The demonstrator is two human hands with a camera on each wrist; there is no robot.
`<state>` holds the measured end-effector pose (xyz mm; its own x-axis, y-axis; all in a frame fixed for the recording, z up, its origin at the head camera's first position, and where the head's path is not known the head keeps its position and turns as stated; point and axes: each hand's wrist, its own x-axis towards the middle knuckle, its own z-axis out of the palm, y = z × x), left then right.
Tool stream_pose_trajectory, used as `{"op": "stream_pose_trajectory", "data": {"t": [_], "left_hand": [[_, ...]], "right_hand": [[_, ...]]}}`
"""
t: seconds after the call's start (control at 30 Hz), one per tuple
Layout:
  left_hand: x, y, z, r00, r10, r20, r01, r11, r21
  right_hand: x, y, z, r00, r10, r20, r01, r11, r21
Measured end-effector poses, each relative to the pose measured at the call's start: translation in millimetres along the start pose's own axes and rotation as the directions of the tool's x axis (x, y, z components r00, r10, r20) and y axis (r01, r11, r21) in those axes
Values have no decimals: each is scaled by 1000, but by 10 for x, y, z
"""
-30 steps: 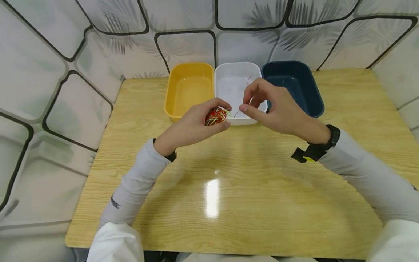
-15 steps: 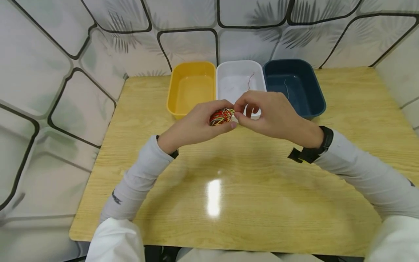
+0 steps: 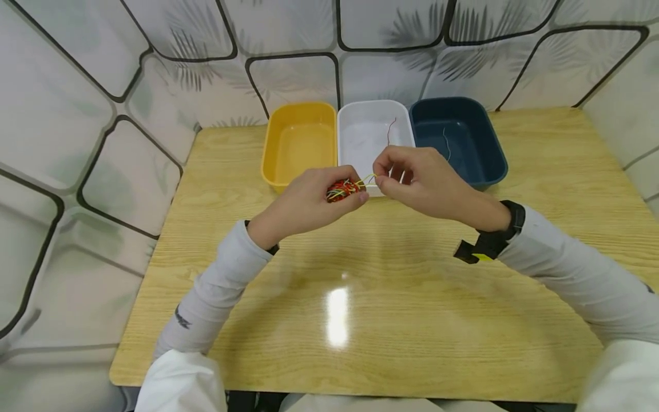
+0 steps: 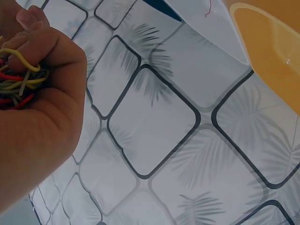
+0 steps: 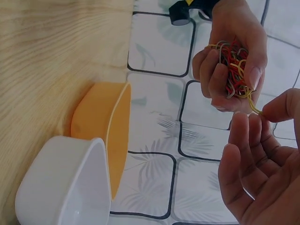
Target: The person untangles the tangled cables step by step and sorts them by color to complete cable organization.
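My left hand (image 3: 311,199) grips a tangled bundle of thin coloured wires (image 3: 344,190), mostly red, yellow and grey-green, in its curled fingers. Close to its right, my right hand (image 3: 429,182) pinches a yellow wire (image 5: 253,106) between thumb and fingertips. That wire is looped double and stretches from the bundle across the small gap between the hands. Both hands are above the front edge of the white bin (image 3: 360,134). Inside that bin lies a single red wire (image 3: 389,133). The left wrist view catches only part of the bundle (image 4: 21,86) at its left border.
Left of the white bin stands a yellow bin (image 3: 298,143), and on its right a dark blue bin (image 3: 465,120) with one pale wire (image 3: 447,143) inside. All three stand side by side at the back of the wooden table (image 3: 391,297), against a patterned fabric wall (image 3: 288,80).
My right hand has come down and left from over the white bin to the bundle, taken hold of a yellow wire and drawn it slightly rightward. The left hand keeps its grip.
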<state>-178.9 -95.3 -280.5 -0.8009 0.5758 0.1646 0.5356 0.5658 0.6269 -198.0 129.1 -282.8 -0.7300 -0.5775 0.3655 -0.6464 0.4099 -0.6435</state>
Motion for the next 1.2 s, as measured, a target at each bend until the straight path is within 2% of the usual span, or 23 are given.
{"op": "stream_pose_trajectory", "data": {"t": [0.17,0.4,0.6,0.67,0.8,0.87,0.97,1.03,1.1,1.13,1.2], "left_hand": [[-11,-26,5,1000,5,-4,-5,1000,-26],[-40,-51,7,1000,-9,7,9,997,-76],[-84,-115,-22,998,-60,-23,56,989,-135],[-91,-131,-34,998,-60,-37,54,988,-146],[-73,-124,-30,999,-26,-38,20,988,-151],[-72,-115,-28,999,-17,-39,10,988,-156],[-76,-96,-29,999,1,-51,-9,988,-156],[-81,-82,-33,998,10,-58,-19,988,-154],[-84,-73,-36,998,16,-67,-26,988,-153],[-85,-70,-39,998,13,-67,-23,988,-153],[-90,-68,-43,998,10,-66,-19,990,-141]], "right_hand": [[-6,-4,-3,999,40,8,-41,997,67],[-11,41,19,996,86,13,-87,991,100],[-28,111,-29,989,103,-109,-84,983,166],[-41,137,-51,984,99,-146,-76,985,158],[-57,163,-73,980,122,-157,-92,979,184],[-60,170,-74,974,144,-178,-102,969,225],[-65,172,-61,962,164,-220,-80,934,348],[-74,165,-53,954,171,-248,-45,895,444],[-79,156,-57,956,176,-235,-27,850,526],[-83,151,-67,961,181,-211,-44,849,527],[-102,143,-94,969,200,-143,-112,876,469]]}}
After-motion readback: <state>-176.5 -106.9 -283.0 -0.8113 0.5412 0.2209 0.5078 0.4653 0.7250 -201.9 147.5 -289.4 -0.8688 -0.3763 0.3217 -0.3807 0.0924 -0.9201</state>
